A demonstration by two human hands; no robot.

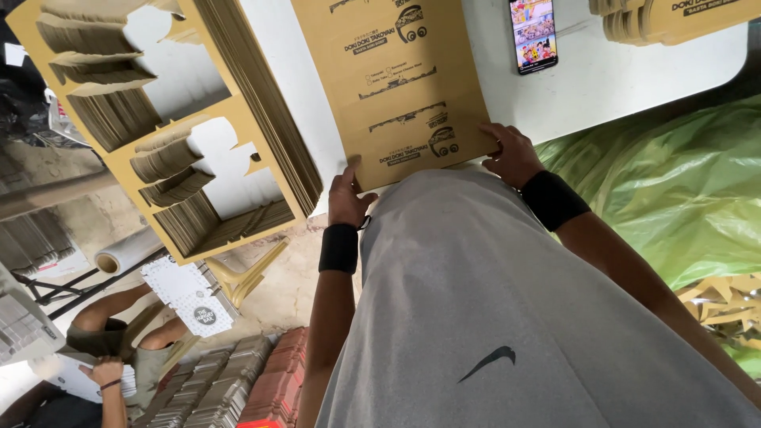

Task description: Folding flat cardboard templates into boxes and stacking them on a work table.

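A flat brown printed cardboard sheet lies on a white table in front of me. My left hand grips its near left corner, thumb on top. My right hand presses on its near right corner, fingers curled over the edge. Both wrists wear black bands. My grey shirt fills the lower middle of the view and hides the table's near edge.
A tall stack of die-cut cardboard frames stands at the left. A phone with a lit screen lies on the table. More cardboard sits top right. A green plastic sheet is right. Another person sits lower left among stacked boxes.
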